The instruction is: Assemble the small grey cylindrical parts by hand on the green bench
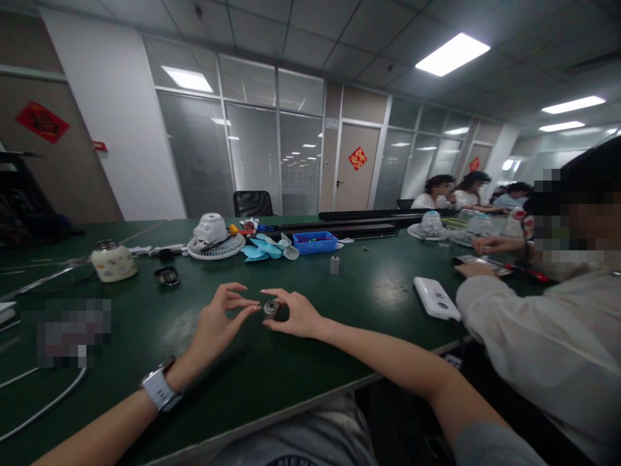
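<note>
A small grey metal cylinder [271, 310], with a dark, ringed top facing up, is pinched between the thumb and fingers of my right hand [295, 314], just over the green table [310, 362]. To its left, my left hand [220, 317] has its fingers apart and holds nothing. Its thumb and index tips come close to the cylinder; whether they touch it I cannot tell. Farther back, a second small metal cylinder [334, 266] stands upright on the table.
Behind my hands lie a white fan head [212, 233], light-blue fan blades [269, 247] and a blue tray [315, 243]. A jar [113, 261] and a dark lid [166, 277] stand left. On the right, a white power bank [435, 298] lies beside a co-worker's sleeve [490, 317].
</note>
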The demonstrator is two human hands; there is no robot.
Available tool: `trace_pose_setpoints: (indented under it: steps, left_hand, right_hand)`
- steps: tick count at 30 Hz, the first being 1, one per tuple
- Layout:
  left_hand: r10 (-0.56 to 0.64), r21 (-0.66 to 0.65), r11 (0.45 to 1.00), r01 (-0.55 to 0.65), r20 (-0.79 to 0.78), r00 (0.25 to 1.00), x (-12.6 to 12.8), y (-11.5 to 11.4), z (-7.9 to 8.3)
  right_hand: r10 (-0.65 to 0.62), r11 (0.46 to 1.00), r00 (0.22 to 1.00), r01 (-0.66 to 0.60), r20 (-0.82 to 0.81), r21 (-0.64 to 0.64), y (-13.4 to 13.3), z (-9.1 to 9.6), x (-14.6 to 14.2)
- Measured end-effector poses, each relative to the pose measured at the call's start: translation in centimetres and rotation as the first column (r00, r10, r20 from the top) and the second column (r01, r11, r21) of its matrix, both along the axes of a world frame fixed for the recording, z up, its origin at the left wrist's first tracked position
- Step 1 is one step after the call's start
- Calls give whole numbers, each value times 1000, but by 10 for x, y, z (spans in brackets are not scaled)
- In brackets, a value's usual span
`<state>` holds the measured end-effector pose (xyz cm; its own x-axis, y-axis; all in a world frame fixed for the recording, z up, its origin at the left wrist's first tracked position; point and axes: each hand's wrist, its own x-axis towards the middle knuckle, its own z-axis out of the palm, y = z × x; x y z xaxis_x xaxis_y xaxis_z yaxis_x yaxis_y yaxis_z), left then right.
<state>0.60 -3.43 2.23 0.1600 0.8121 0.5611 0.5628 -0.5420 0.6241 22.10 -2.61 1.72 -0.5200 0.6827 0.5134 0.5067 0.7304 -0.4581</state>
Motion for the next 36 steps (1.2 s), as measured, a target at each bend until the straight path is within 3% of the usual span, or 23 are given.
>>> trace_pose_setpoints:
  steps: [5,10,12,15,17,18,20,23,24,25,28,31,36]
  left_hand:
    - [-124,-283,955,90,-105,987,-12,12,-13]
    - [-134,-317,943,103,-76,988,-9,18,-19]
    - [-122,-316,944,94,-68,990,-8,17,-18]
    - [-94,-323,943,76,-40,995,-8,16,-17]
    - [-88,-324,943,75,-25,996,-9,15,-17]
    - [-88,-323,943,76,-22,996,-9,15,-16]
    - [-92,-325,942,84,-12,996,-9,15,-16]
    - [-90,-329,941,83,-6,996,-9,16,-17]
    - [-87,-328,941,80,-9,996,-9,17,-18]
    - [-84,-325,943,74,-15,996,-9,17,-19]
    - [-79,-314,947,69,-20,997,-10,18,-19]
    - [-86,-308,949,75,-24,996,-10,17,-19]
    - [-78,-297,953,68,-24,997,-9,17,-19]
  right_hand:
    - [14,999,1000,-15,-26,-44,0,1,3]
    - [47,968,970,-104,-239,-230,3,-2,2]
    - [-24,918,927,-128,-373,-376,6,-2,1]
    - [-204,768,834,-189,-513,-612,13,3,0]
    - [-272,695,766,-262,-582,-670,21,7,3]
    - [-284,692,738,-285,-613,-664,26,10,7]
    - [-286,750,711,-251,-642,-612,39,13,17]
    - [-302,904,765,42,-569,-425,62,14,40]
    - [-337,925,788,174,-516,-338,70,13,49]
    - [-387,920,800,301,-459,-252,77,11,58]
    - [-556,826,774,557,-303,-92,94,4,78]
    - [-629,774,760,632,-165,-41,103,-3,86]
    - [-647,762,763,647,13,-15,106,-11,85]
